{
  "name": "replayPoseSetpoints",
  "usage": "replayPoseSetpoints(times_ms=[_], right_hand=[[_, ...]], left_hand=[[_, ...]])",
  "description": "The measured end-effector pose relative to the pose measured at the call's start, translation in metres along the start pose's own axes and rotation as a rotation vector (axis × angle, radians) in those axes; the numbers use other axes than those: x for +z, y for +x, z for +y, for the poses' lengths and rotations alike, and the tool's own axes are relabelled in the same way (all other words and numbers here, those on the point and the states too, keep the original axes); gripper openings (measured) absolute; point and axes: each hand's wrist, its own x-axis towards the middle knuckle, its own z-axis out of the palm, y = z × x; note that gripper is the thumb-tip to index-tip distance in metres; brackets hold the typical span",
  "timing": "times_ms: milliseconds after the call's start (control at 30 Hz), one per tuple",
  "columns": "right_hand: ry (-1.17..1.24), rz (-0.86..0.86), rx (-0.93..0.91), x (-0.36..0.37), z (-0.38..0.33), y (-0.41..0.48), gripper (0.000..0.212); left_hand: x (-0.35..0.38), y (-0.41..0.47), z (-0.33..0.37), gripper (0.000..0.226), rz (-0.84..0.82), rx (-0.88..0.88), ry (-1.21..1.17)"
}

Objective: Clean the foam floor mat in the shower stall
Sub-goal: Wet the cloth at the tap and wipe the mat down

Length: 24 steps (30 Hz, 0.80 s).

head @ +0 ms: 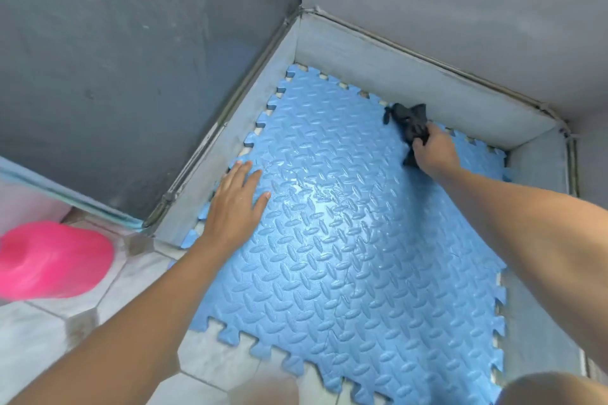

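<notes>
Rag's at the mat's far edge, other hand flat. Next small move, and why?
Probably pull the crumpled dark cloth, gripped by the right hand at the far wall, back toward the middle of the blue ridged foam mat: a wet sheen shows there. The left hand lies flat near the mat's left edge, which should keep it from sliding.

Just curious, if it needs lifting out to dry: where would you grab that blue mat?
Probably pinch the mat by its near toothed edge, coming from the tiled floor side: it lies free there, while its far and left edges sit against the stall walls.
</notes>
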Motion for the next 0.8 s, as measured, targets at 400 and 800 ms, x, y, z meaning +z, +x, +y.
replayPoseSetpoints(times_ms=[400, 800], right_hand=[[0.035, -0.454, -1.008, 0.021, -0.134, -0.204, 0.051], [-0.102, -0.323, -0.777, -0.021, -0.008, -0.139, 0.052]], left_hand=[[-0.036, -0.123, -0.027, 0.044, 0.124, -0.066, -0.145], [-0.041, -0.122, -0.023, 0.043, 0.103, -0.024, -0.049]])
